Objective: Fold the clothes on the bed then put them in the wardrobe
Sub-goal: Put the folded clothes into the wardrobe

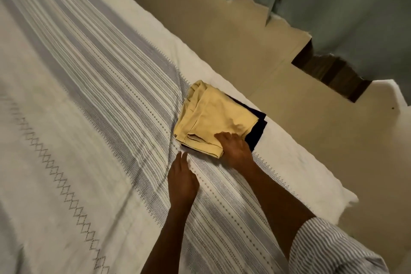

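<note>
Folded yellow shorts [213,118] atop dark garment [258,127] on bed [89,118], near its 3 o'clock edge. My right hand [233,147] rests flat on shorts' near corner, fingers straight. My left hand [182,180] at 7 o'clock of stack, fingers relaxed on bedspread, grasping nothing.

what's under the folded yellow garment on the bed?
A dark navy folded garment lies under the yellow garment, showing only along its right edge. Most of it is covered, so its type is unclear. The right hand rests on the yellow garment's near corner.

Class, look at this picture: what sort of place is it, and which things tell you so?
Most likely a bedroom: a bed with a striped cover, folded yellow shorts stacked on it, and curtains hanging to the floor.
</note>
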{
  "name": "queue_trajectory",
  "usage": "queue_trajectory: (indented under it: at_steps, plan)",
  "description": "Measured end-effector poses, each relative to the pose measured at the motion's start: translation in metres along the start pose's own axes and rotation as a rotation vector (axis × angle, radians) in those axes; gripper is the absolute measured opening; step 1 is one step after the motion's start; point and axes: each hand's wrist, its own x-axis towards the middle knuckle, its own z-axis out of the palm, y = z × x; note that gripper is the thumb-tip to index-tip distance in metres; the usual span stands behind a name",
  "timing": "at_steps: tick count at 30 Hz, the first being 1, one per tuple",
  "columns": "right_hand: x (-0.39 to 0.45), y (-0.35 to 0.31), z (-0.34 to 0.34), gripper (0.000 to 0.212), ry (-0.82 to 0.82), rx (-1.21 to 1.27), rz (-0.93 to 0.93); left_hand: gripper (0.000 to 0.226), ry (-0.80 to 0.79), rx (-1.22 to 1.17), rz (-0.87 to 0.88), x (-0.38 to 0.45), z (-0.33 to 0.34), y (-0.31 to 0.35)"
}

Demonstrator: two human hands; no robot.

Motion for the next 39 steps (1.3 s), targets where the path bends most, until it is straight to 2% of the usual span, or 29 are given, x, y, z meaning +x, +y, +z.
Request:
queue_trajectory:
  at_steps: [2, 4, 6, 9, 12, 16, 21, 23, 26, 30, 32, 36, 39]
  plan:
    - [-0.013, 0.002, -0.026, 0.074, 0.056, 0.087, -0.018, 0.069, 0.036, -0.03, 0.025, -0.008, -0.019, 0.006]
    - [-0.01, 0.009, -0.043, 0.061, -0.011, 0.162, -0.002, 0.073, 0.035, -0.05, 0.023, -0.005, -0.019, 0.007]
    - [-0.023, 0.017, -0.083, 0.054, -0.081, 0.218, 0.003, 0.089, 0.056, -0.044, 0.068, -0.006, -0.04, 0.02]
    - [-0.068, 0.024, -0.158, 0.056, -0.068, 0.325, 0.059, 0.116, 0.022, -0.066, 0.121, -0.012, -0.085, 0.05]
    - [-0.125, 0.038, -0.194, 0.053, -0.065, 0.424, 0.124, 0.127, 0.011, -0.205, 0.129, -0.021, -0.103, 0.07]
    - [-0.217, 0.06, -0.209, 0.046, -0.043, 0.505, 0.193, 0.135, -0.02, -0.163, 0.387, -0.034, -0.119, 0.11]
    - [-0.338, 0.073, -0.215, 0.038, 0.047, 0.511, 0.272, 0.132, -0.129, 0.143, 0.96, -0.059, -0.141, 0.196]
    - [-0.386, 0.074, -0.219, 0.036, 0.092, 0.476, 0.324, 0.131, -0.099, 0.256, 1.202, -0.078, -0.144, 0.239]
    - [-0.45, 0.078, -0.231, 0.038, 0.181, 0.45, 0.387, 0.131, -0.037, 0.302, 1.421, -0.107, -0.149, 0.299]
    - [-0.533, 0.085, -0.249, 0.04, 0.351, 0.442, 0.481, 0.125, 0.08, 0.255, 1.584, -0.153, -0.158, 0.375]
    - [-0.581, 0.088, -0.255, 0.041, 0.44, 0.395, 0.554, 0.123, 0.047, 0.208, 1.681, -0.187, -0.159, 0.415]
    - [-0.677, 0.097, -0.258, 0.035, 0.565, 0.238, 0.687, 0.141, -0.173, 0.038, 1.752, -0.265, -0.157, 0.489]
    - [-0.741, 0.094, -0.246, 0.038, 0.64, 0.176, 0.817, 0.139, -0.32, -0.012, 1.731, -0.325, -0.147, 0.527]
